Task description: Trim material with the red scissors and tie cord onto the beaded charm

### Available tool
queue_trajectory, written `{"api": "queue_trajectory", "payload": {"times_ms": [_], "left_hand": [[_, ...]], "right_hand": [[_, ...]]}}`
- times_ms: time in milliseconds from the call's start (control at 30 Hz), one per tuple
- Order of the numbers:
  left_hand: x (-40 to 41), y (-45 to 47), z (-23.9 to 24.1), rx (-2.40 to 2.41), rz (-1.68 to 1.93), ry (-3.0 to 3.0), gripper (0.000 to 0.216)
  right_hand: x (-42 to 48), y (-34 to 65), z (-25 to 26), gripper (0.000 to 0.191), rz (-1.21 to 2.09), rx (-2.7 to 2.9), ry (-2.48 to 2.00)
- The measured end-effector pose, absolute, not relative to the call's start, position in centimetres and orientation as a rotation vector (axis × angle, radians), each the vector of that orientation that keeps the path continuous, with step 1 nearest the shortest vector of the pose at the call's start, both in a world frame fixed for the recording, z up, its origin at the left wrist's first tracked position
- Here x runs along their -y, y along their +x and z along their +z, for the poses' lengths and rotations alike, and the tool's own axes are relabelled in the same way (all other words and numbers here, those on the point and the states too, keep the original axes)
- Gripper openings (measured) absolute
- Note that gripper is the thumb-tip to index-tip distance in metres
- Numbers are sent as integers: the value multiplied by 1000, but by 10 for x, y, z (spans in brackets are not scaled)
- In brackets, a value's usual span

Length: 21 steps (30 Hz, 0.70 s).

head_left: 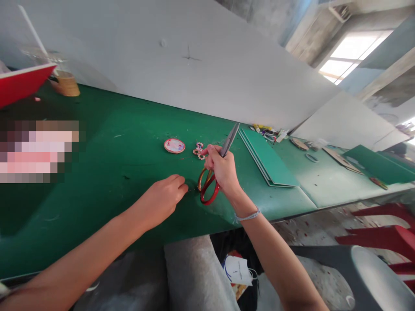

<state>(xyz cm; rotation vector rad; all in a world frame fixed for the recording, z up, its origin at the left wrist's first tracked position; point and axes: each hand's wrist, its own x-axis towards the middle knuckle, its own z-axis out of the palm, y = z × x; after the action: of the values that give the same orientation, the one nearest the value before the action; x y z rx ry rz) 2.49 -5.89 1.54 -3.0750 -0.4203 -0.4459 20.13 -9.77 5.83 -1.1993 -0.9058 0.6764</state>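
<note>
My right hand (pixel 224 167) is closed around a pair of scissors (pixel 210 196). Their blades point up and away past my knuckles, and the red and gold-toned handle loops hang below my palm. My left hand (pixel 167 195) rests low over the green tabletop (pixel 129 129), fingers curled together; whatever they may pinch is hidden. Just beyond my right fingertips lies a small cluster of pinkish beads or rings (pixel 199 150), partly covered by the hand. To its left is a flat oval piece (pixel 174 146) with a pale centre and reddish rim.
Stacked green boards (pixel 267 162) lie right of my right hand, with small clutter (pixel 269 133) behind them. A grey partition (pixel 145 56) rises along the back. Far left are a red tray-like object (pixel 26 84) and a tan roll (pixel 67 84). Red stools (pixel 382 239) stand at lower right.
</note>
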Motion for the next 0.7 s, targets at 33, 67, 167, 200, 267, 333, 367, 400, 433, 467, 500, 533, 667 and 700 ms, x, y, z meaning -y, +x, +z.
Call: {"api": "queue_trajectory", "payload": {"times_ms": [33,67,167,200,267,333,367,400,433,467,500,533,667,700], "left_hand": [[58,24,14,425,-473,-3066,26],[58,24,13,427,-493,-3055,25],[56,24,12,422,-501,-3016,23],[56,25,13,417,-493,-3004,22],[56,26,14,395,-487,-2990,20],[56,27,15,357,-494,-2974,19],[56,27,14,337,-502,-2961,18],[56,28,14,321,-513,-2945,18],[56,28,13,311,-526,-2925,18],[57,28,13,300,-538,-2905,18],[57,28,13,289,-550,-2885,18],[57,28,13,278,-560,-2866,19],[61,29,16,236,-552,-2809,22],[61,29,18,237,-540,-2803,21]], "right_hand": [[98,202,59,33,692,912,-1194],[98,202,59,34,711,923,-1192],[96,203,66,37,764,956,-1184],[95,203,70,37,772,959,-1179],[92,203,80,37,781,959,-1168],[87,202,90,37,795,970,-1155],[85,200,94,37,807,980,-1148],[82,199,97,37,822,989,-1141],[80,197,99,37,840,994,-1137],[77,194,99,37,861,996,-1138],[75,192,99,37,881,998,-1142],[74,189,97,37,899,1001,-1151],[70,182,83,36,918,1000,-1234],[71,181,79,36,920,998,-1253]]}}
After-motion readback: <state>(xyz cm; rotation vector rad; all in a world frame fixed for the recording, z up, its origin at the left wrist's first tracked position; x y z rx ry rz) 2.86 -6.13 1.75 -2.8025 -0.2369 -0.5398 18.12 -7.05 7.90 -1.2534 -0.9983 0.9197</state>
